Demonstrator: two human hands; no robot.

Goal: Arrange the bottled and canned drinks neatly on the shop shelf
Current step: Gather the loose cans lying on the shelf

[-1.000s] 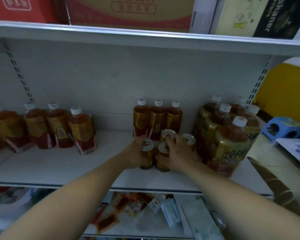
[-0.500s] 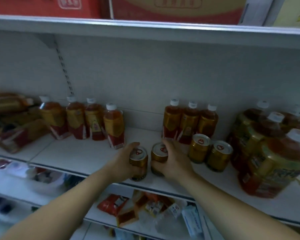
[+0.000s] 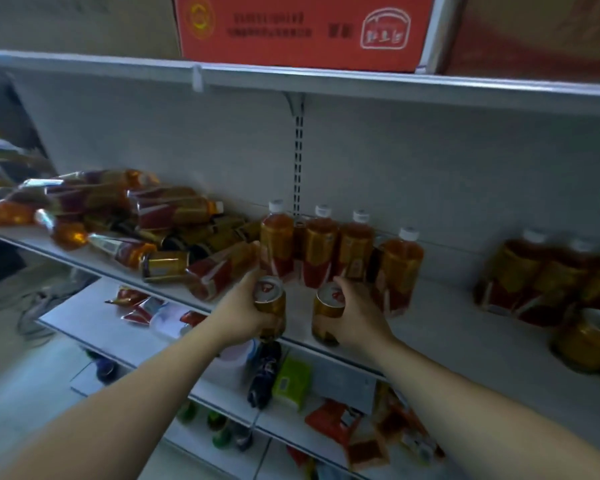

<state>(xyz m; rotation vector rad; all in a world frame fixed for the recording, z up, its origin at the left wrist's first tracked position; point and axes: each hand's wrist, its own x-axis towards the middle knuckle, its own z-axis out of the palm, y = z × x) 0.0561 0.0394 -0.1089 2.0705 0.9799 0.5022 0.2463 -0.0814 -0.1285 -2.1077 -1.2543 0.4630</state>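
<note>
A person's left hand (image 3: 246, 313) curls round a small gold metal drink can (image 3: 271, 303) with a red-marked silver top at the front lip of a white metal shop shelf (image 3: 430, 341), while the right hand (image 3: 357, 317) wraps a second gold can (image 3: 328, 315) standing just beside it, a gap between the two. Both cans look sealed and so probably full: weighty for their size, rigid, with smooth walls that may slip, best held round the middle as here (whether the left can rests on the shelf or hangs just clear of it cannot be told). Behind them stand four white-capped amber tea bottles (image 3: 321, 251) with red-and-gold labels, and to the left lies a heap of toppled bottles (image 3: 174, 216) awaiting order.
</note>
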